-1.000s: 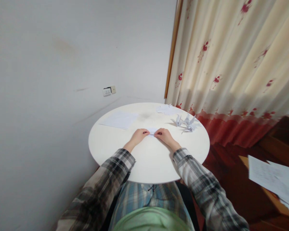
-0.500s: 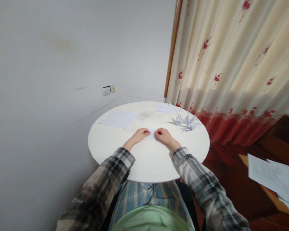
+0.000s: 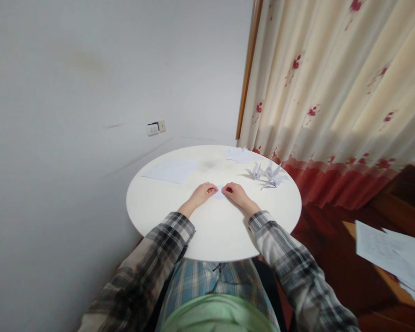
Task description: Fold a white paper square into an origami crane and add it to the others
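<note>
We cannot make out creases on the small paper (image 3: 220, 192); the left grip (image 3: 204, 191) and right grip (image 3: 238, 194) partly cover its sides, and whether either pinches it is too small to tell. Overlaps keep us from counting the folded figures (image 3: 272, 178). We find the writing on the loose sheets (image 3: 380, 249) illegible, their right side cut off by the view's edge.

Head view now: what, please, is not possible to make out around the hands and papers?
In the head view:
- Small paper: its side edges are covered by the left hand and right hand; pinched or only pressed, I cannot tell.
- Folded paper figures: they overlap, hiding parts.
- Written sheets: marks too small and blurred; right edge cuts them off.
</note>
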